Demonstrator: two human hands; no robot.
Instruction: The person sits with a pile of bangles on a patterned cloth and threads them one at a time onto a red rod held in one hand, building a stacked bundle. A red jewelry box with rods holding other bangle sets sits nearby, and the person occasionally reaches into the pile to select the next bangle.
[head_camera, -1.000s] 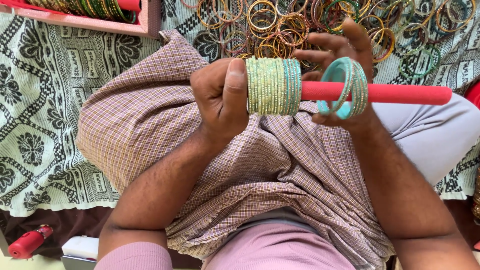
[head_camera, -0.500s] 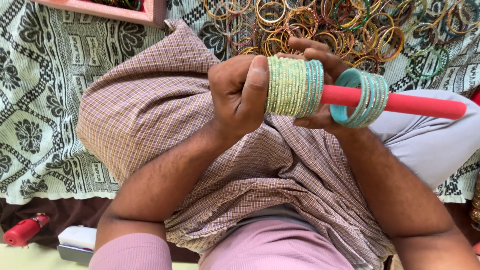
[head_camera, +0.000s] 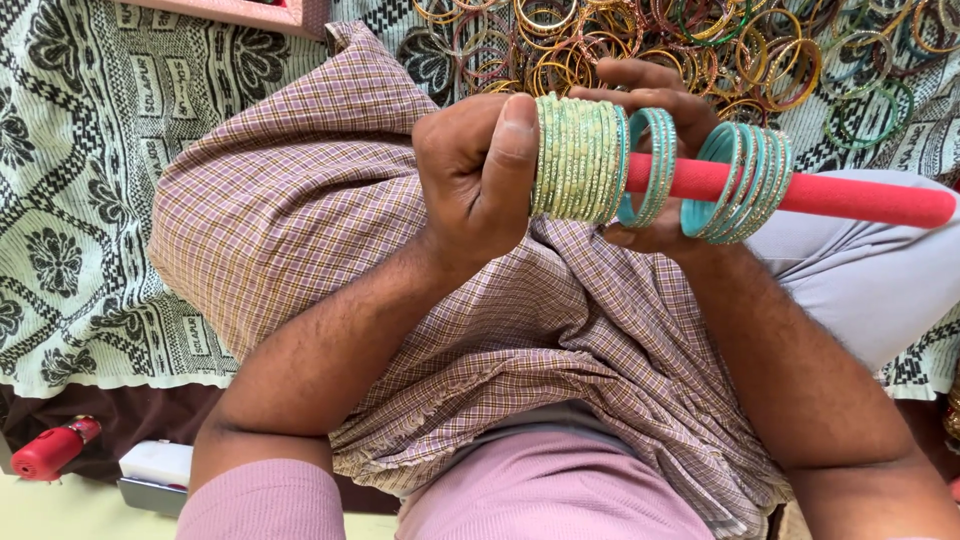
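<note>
My left hand (head_camera: 472, 175) is closed around the left end of a red foam rod (head_camera: 850, 198), its thumb pressed against a tight stack of pale green bangles (head_camera: 575, 158) threaded on the rod. My right hand (head_camera: 650, 150) sits behind and under the rod, its fingers on a pair of teal bangles (head_camera: 648, 168) tilted next to the stack. A further group of several teal bangles (head_camera: 740, 183) rests on the rod to the right, apart from the others.
Many loose gold, green and red bangles (head_camera: 700, 45) lie on the patterned cloth (head_camera: 80, 200) beyond my hands. A pink tray edge (head_camera: 250, 12) is at top left. A checked cloth (head_camera: 330, 200) covers my lap. A red object (head_camera: 55, 448) and a white box (head_camera: 155, 470) sit at bottom left.
Two teal bangles have separated from the right-hand group and slid left along the rod toward the green stack. Both hands and the rod have drifted slightly right and up.
</note>
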